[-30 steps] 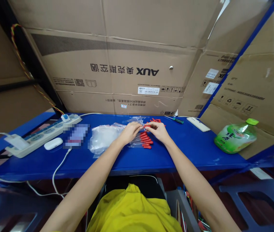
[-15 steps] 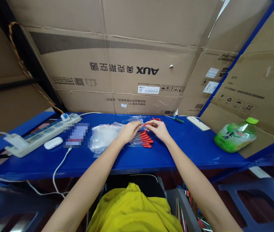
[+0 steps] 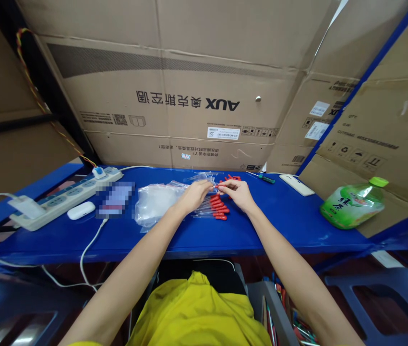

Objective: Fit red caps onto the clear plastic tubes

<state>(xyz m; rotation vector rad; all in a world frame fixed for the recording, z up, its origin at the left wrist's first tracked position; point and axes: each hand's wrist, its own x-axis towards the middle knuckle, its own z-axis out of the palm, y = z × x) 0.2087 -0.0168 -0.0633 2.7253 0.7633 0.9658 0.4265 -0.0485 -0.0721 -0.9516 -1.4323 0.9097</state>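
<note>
My left hand (image 3: 195,196) and my right hand (image 3: 239,193) meet over the middle of the blue table. Between their fingertips is a red rubber bulb (image 3: 216,187), pinched by my right hand. My left fingers are closed at its other end on what looks like a thin glass dropper tube, mostly hidden. Just below the hands lie several glass droppers (image 3: 211,211) with red bulbs, side by side. Loose clear glass tubes (image 3: 204,176) lie behind my left hand, and loose red bulbs (image 3: 237,178) behind my right. Clear plastic bags (image 3: 157,204) rest beside my left wrist.
A power strip (image 3: 70,192), a white earbud case (image 3: 80,210) and a blurred phone (image 3: 116,198) sit left. To the right are a green-handled screwdriver (image 3: 266,178), a white flat device (image 3: 296,184) and a green bottle (image 3: 353,204). Cardboard (image 3: 186,72) walls the back.
The whole view has shifted slightly. Both hands keep almost the same place and grip, with the red bulb still between their fingertips.
</note>
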